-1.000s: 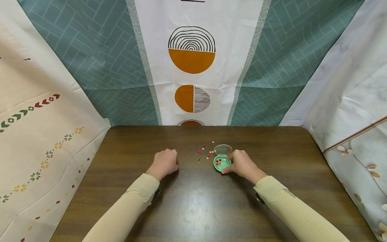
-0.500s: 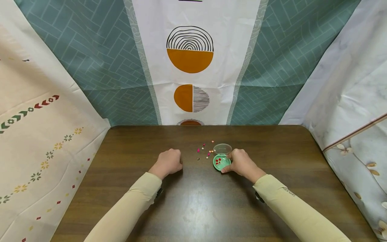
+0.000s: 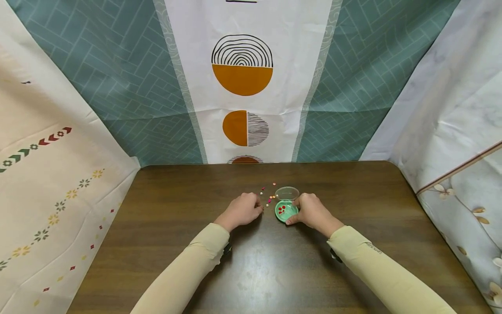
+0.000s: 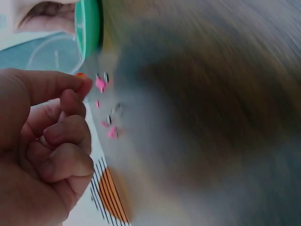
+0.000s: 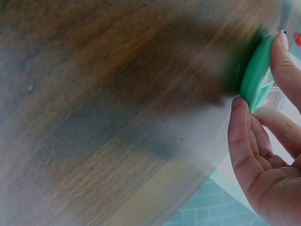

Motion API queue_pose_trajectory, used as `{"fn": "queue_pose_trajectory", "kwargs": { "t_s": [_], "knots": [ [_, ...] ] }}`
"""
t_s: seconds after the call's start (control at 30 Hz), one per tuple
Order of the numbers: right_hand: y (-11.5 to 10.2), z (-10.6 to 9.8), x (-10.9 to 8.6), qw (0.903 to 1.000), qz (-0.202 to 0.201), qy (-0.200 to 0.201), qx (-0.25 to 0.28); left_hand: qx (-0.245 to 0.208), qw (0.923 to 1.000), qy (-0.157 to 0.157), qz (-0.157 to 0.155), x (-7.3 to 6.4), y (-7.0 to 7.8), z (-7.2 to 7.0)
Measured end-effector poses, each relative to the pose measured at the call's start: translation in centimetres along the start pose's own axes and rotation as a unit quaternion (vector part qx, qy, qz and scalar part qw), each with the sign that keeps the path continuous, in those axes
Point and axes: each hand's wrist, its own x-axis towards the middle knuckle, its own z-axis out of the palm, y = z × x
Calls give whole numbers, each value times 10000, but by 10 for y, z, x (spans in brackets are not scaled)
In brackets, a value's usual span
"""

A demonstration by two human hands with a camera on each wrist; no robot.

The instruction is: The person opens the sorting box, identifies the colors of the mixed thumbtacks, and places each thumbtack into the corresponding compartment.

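Fingers (image 3: pixel 257 204) of the left hand (image 3: pixel 242 210), head view: curled in, low over the table (image 3: pixel 251 270), just beside the loose beads. Can't tell from here if they pinch anything. Right hand (image 3: pixel 313 212) grips the right side of a small round green case (image 3: pixel 290 211), thumb on the near side, other fingers toward the far side. Case sits on the table, right of the left hand. Clear lid (image 3: pixel 287 193) is open on its far side. Several red bits (image 3: pixel 280 209) lie in the case, toward its left. Loose beads on the table between left hand and case and a bit beyond: pink (image 3: pixel 269 201), orange (image 3: pixel 273 197), white (image 3: pixel 261 193). Patterned cloth (image 3: pixel 243 78) hangs behind the table.

Left wrist view: fingers folded toward the palm, tips close together. Orange-red spot (image 4: pixel 81 75) shows right at the top fingertip; can't tell if it's held or behind. Pink and silvery beads just past the fingertips. Green case above them in view, other hand on it. Table blurred.

Right wrist view: thumb and fingers clamp the green case by its edge, case seen side-on. Red spot (image 5: pixel 297 39) near the thumb, cut by the picture edge, too blurred to identify.
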Motion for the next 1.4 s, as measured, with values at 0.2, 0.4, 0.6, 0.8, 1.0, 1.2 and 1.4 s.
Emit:
{"fn": "queue_pose_trajectory", "kwargs": {
  "t_s": [0.2,0.4,0.6,0.8,1.0,1.2,1.4],
  "knots": [
    [0,2,-1,10000,-34,27,-20,-229,9988,171,388,13,19,15],
    [-3,2,-2,10000,40,-46,53,-334,9974,396,494,19,31,25],
    [-4,1,-2,9999,40,-34,85,-29,9971,621,444,21,32,32],
    [-4,0,-2,9999,52,-26,108,31,9966,730,386,23,32,34],
    [-4,-1,-2,10000,-4,-19,88,328,9952,797,460,28,33,36],
    [-3,-2,-2,10000,-43,36,61,749,9934,712,498,32,37,34],
    [-1,-1,-2,10000,-24,54,79,852,9936,698,233,36,43,32]
  ]
}}
